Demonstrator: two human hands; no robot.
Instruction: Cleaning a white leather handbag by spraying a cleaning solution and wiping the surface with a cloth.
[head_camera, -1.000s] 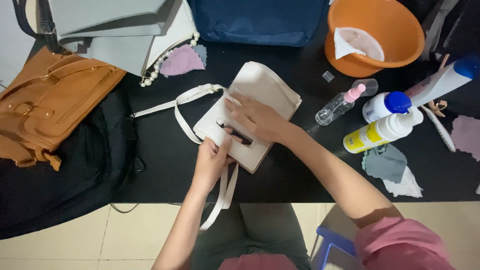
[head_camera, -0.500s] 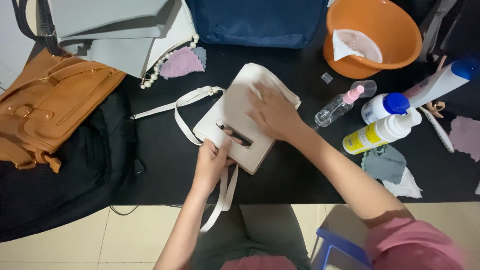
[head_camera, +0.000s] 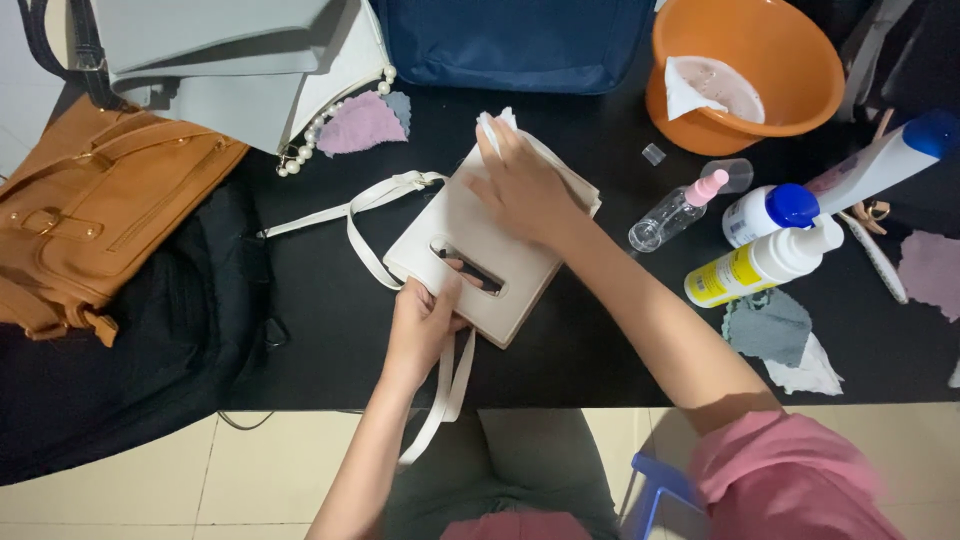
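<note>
A bag-cleaning work table, likely a small workshop or home bench; handbags crowd the black table (head_camera: 600, 350) at upper left, a tan leather bag (head_camera: 90, 220) among them; spray and pump bottles (head_camera: 760, 262), cloth scraps and an orange basin (head_camera: 800, 110) fill the right; pale tiled floor below.

Under your right hand (head_camera: 525, 190) the cream handbag (head_camera: 490, 245) looks like smooth, matt leather, and the wipe (head_camera: 497, 125) is thin white cloth or paper. At left, the tan bag (head_camera: 95, 215) has a soft leather sheen with metal fittings. The orange basin (head_camera: 790, 100) at upper right is glossy plastic, the spray bottle (head_camera: 675, 212) clear plastic. The tabletop (head_camera: 620, 350) is matt black.
</note>
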